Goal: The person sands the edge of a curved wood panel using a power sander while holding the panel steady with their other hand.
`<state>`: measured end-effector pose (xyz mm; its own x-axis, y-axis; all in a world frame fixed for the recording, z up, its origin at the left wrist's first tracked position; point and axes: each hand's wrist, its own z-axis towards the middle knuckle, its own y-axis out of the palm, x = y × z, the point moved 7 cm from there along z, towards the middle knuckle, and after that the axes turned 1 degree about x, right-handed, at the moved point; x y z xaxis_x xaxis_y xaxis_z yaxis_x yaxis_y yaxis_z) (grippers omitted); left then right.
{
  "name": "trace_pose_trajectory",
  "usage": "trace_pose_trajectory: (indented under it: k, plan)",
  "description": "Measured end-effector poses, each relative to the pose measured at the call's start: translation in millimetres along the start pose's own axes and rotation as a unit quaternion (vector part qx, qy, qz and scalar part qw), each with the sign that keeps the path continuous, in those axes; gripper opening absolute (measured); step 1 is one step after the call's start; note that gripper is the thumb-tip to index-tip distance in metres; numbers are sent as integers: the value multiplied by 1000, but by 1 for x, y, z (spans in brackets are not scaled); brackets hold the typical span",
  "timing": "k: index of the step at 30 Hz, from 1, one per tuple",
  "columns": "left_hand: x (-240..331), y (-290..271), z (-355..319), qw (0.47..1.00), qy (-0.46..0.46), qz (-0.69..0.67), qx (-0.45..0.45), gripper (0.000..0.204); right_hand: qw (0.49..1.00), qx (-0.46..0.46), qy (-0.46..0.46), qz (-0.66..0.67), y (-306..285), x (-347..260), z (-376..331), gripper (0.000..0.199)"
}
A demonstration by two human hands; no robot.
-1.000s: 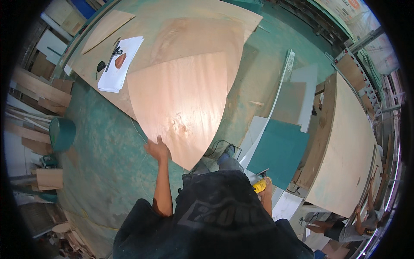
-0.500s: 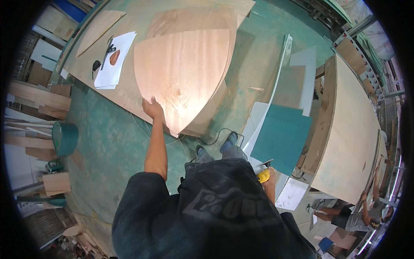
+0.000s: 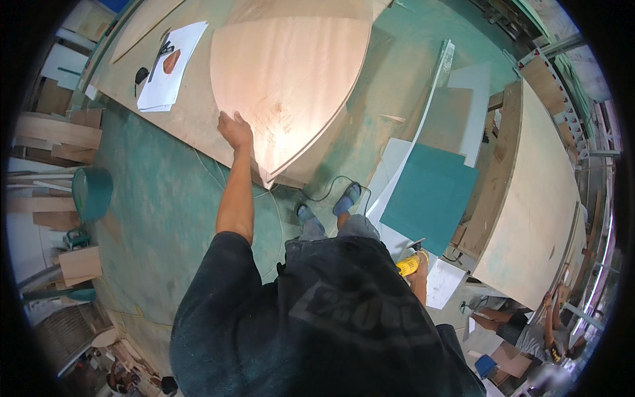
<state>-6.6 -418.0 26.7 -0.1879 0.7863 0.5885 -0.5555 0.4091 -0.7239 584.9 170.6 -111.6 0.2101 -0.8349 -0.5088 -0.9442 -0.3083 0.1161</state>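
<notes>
A curved plywood panel [image 3: 284,79] tapers to a point towards me, stacked over other sheet wood on the worktable [image 3: 122,92]. My left hand [image 3: 236,130] grips the panel's left edge close to that tip, fingers closed at the rim and partly hidden. A brownish scuffed patch marks the panel's surface to the right of the hand. Low at my right side, my right hand [image 3: 419,267] is wrapped round a yellow angle grinder [image 3: 407,266] with a dark head and a thin disc. My torso hides part of the right arm.
White papers [image 3: 173,69] with dark tools and a small brown piece lie left of the panel. A cord [image 3: 331,185] crosses the floor by my feet. At right are a teal sheet [image 3: 430,198] and a large curved board [image 3: 536,192]. Another person [image 3: 529,331] works at lower right.
The view has shifted, so the table and panel sit higher in the picture. My left hand remains at the panel's edge, and my right still holds the angle grinder low.
</notes>
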Motion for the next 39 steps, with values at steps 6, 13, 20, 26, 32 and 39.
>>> trace_pose_trajectory:
  k: [6,13,20,26,32,39]
  plan:
    - [6,-13,-11,999,13,-1,-30,60,1000,-18,20,14,-6,17,11,23]
    - [-3,-9,-13,999,43,-4,-25,63,1000,-12,10,-11,11,27,8,21]
    - [-13,-10,-10,997,72,-4,-26,66,957,-111,-137,-232,31,6,-39,51]
    - [0,-13,-16,998,36,-13,-57,70,969,-41,-164,-178,31,10,-38,27]
    - [-11,-19,-10,997,53,-30,-37,71,923,-59,-257,-279,35,12,-61,27]
    - [-17,-27,-10,998,-30,-55,4,66,919,-138,-203,-310,-14,38,-12,25]
